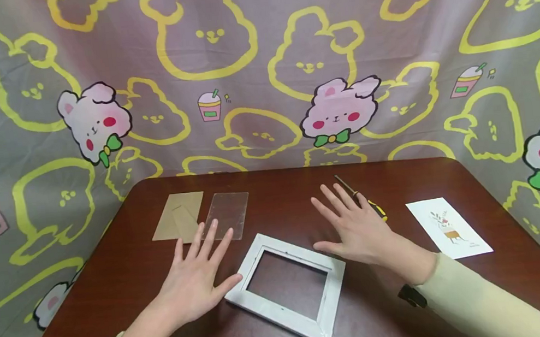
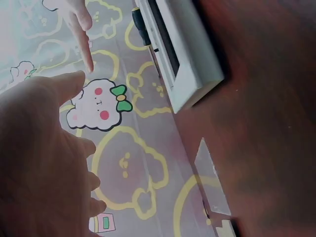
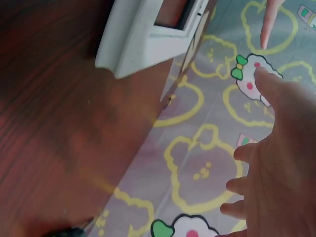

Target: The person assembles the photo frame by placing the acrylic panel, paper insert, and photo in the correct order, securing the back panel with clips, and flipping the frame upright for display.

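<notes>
Both hands are held above the table with fingers spread and nothing in them. My left hand [image 1: 195,286] is beside the left corner of a white picture frame [image 1: 280,313], its thumb overlapping that corner in the head view; contact cannot be told. My right hand [image 1: 360,233] is past the frame's right side, partly covering a screwdriver [image 1: 378,210] with a yellow and black handle. The frame lies flat and its opening shows the tabletop. Beyond the left fingertips lie a brown backing board [image 1: 180,206] and a clear sheet [image 1: 230,211]. The wrist views show the left hand [image 2: 44,148] and right hand [image 3: 289,158] raised.
A white card [image 1: 449,226] with a printed plant picture lies at the right of the dark red-brown table [image 1: 287,188]. A patterned cloth [image 1: 252,93] with cartoon rabbits hangs behind the table and along its sides.
</notes>
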A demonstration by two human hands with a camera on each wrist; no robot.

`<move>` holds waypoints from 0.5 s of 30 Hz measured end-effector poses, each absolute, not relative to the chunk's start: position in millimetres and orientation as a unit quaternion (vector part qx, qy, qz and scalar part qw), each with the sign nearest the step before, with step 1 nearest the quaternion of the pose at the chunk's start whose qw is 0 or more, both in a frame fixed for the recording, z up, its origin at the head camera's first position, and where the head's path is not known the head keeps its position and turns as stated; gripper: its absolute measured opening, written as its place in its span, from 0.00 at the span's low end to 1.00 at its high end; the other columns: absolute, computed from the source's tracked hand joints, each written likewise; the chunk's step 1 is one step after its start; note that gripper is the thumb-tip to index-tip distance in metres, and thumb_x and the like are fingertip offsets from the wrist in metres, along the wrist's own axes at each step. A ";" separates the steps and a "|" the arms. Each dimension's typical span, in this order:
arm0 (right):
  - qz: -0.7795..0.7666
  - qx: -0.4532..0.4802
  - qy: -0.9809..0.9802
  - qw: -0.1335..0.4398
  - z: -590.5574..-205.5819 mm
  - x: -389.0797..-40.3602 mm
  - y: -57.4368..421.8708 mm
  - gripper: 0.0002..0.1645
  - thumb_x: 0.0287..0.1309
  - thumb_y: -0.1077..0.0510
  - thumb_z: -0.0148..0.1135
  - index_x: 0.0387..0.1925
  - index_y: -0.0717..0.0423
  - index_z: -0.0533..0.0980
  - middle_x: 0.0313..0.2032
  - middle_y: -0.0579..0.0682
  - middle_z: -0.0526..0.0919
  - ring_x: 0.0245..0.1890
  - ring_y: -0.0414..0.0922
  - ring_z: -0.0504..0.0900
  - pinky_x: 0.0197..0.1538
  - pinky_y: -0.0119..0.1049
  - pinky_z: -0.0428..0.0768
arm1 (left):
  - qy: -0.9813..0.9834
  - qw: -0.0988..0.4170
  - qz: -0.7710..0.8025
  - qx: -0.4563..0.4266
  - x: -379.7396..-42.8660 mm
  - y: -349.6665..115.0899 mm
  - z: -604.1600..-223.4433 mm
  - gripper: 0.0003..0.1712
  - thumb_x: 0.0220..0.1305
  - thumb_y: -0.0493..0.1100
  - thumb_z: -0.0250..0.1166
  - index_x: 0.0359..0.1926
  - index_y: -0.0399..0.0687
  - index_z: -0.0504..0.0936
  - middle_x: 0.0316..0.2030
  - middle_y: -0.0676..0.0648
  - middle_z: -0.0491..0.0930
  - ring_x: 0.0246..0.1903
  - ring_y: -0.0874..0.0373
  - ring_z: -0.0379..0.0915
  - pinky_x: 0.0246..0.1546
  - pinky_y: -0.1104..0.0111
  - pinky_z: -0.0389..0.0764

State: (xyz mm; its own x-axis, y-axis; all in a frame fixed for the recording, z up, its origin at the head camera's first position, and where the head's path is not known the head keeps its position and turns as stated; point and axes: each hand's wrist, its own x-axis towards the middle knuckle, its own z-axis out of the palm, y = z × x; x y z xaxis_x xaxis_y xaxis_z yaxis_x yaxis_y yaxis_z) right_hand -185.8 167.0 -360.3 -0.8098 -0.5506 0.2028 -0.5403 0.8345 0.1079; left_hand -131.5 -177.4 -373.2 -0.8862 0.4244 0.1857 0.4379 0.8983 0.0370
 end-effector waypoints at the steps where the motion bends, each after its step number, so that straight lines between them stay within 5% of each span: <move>1: -0.021 0.288 -0.951 0.111 -361.1 -186.3 164.1 0.55 0.55 0.22 0.50 0.75 0.49 0.55 0.74 0.58 0.48 0.72 0.60 0.47 0.62 0.66 0.58 | -0.970 0.086 -0.040 -0.224 -131.0 -177.7 -374.1 0.48 0.63 0.69 0.56 0.76 0.55 0.53 0.76 0.42 0.41 0.74 0.43 0.32 0.62 0.34 0.43; 15: -0.034 0.316 -0.946 0.068 -380.6 -193.0 131.5 0.54 0.57 0.23 0.49 0.75 0.48 0.54 0.74 0.58 0.50 0.72 0.59 0.50 0.61 0.64 0.61 | -0.964 0.072 -0.029 -0.256 -120.9 -173.9 -391.2 0.49 0.63 0.70 0.56 0.76 0.57 0.51 0.76 0.43 0.42 0.73 0.43 0.35 0.62 0.35 0.43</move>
